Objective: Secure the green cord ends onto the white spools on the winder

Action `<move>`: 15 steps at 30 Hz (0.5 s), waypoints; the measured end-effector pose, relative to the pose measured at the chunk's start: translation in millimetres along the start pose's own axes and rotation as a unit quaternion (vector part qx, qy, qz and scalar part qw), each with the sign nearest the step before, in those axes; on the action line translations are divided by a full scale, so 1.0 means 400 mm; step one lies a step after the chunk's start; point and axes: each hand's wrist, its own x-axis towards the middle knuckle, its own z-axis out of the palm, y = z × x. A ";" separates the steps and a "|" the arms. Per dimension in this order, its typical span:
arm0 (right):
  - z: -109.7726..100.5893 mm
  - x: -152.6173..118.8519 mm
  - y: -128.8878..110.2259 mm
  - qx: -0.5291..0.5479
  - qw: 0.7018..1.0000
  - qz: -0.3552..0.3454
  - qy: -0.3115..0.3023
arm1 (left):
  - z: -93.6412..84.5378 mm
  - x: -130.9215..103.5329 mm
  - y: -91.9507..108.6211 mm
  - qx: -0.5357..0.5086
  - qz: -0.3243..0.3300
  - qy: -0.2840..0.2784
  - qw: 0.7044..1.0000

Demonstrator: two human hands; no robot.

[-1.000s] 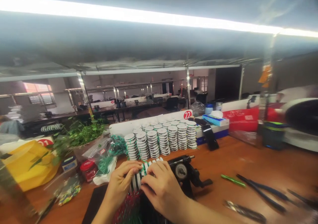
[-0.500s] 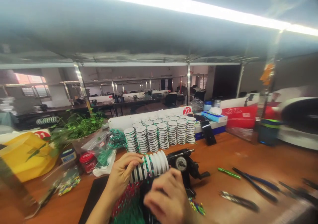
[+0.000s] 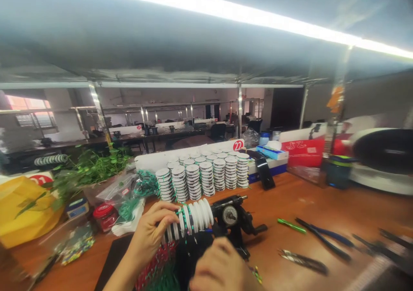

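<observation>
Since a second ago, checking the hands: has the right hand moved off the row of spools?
Yes. The right hand dropped toward the person, below the black winder; the spools stay with the left hand.

- Stacked white spools [image 3: 201,177] stand in rows on the wooden table [image 3: 322,209].
- Green pen [image 3: 291,225] lies beside dark pliers [image 3: 322,238] (blurred).
- Yellow bag [image 3: 26,209] sits far left.
</observation>
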 end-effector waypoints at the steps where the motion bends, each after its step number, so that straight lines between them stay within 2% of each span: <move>1: -0.013 0.025 0.020 -0.005 0.999 0.023 0.036 | 0.000 0.001 -0.005 0.000 0.008 0.000 1.000; 3: -0.029 0.069 0.051 -0.006 0.995 0.080 0.053 | 0.000 0.002 -0.014 -0.005 0.027 0.004 1.000; 6: -0.024 0.105 0.069 -0.023 0.992 0.122 0.001 | 0.004 0.004 -0.018 -0.020 0.047 0.014 0.999; 8: -0.008 0.108 0.072 -0.055 0.992 0.117 -0.013 | 0.006 0.004 -0.016 -0.025 0.057 0.018 0.998; 15: 0.023 0.123 0.096 -0.124 0.992 0.039 0.005 | 0.006 0.001 -0.018 -0.027 0.062 0.019 0.998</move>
